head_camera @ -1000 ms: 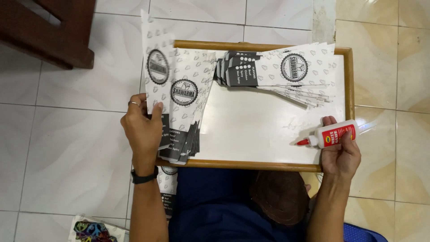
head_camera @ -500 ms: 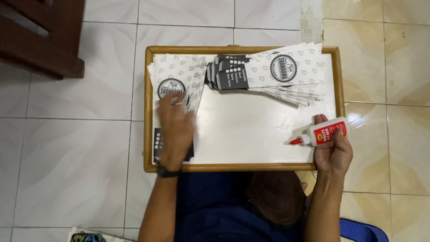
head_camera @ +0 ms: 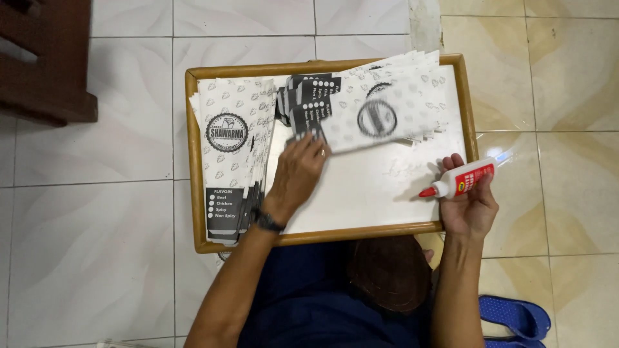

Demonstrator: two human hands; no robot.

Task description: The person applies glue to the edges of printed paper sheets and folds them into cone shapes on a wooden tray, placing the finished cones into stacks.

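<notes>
- Since half a second ago I see the left hand (head_camera: 298,175) has left the near-left stack of paper bags (head_camera: 231,162) and crossed right to the fanned pile of bags (head_camera: 380,109) at the far side of the tray (head_camera: 329,234).
- Left fingertips (head_camera: 316,143) pinch the near-left corner of the top bag in that fan; motion blur there, so how firm the grip is I cannot tell.
- Fan's long axis runs left-right, dark printed ends pointing left.
- Near-left stack lies flat, long axis far-to-near, dark band at the near end.
- Right hand (head_camera: 471,206) is clasped round the glue bottle (head_camera: 459,182) over the tray's right rim.
- Bottle is roughly horizontal, red nozzle pointing left and slightly near, toward the tray's bare white middle.
- Blue sandal (head_camera: 514,317) on the floor, near right.
</notes>
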